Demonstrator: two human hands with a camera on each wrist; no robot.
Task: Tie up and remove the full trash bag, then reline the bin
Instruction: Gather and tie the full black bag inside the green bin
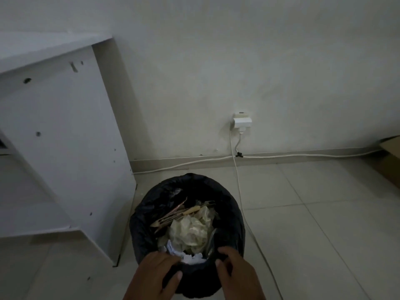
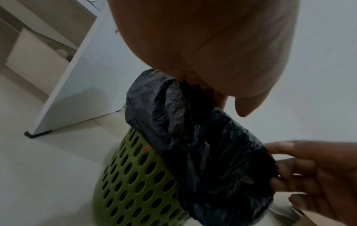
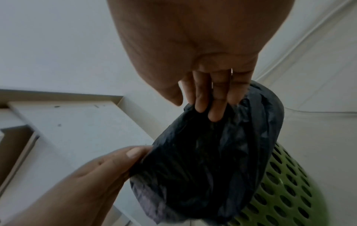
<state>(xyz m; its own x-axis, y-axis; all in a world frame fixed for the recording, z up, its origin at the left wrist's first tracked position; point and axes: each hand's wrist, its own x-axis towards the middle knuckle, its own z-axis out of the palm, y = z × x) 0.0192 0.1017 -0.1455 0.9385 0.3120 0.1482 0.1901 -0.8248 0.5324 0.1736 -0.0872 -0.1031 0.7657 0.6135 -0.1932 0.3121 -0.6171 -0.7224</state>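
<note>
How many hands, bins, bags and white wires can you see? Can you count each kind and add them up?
Hands: 2, the left hand and right hand
Green perforated plastic bin: 1
Black plastic trash bag: 1
White wires: 2, the one along the skirting and the one across the floor tiles
Total: 6

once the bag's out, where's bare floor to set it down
Bare floor tiles lie right of the bin, past the white cable, short of the cardboard box. Left is crowded: the white cabinet stands close beside the bin.
</note>
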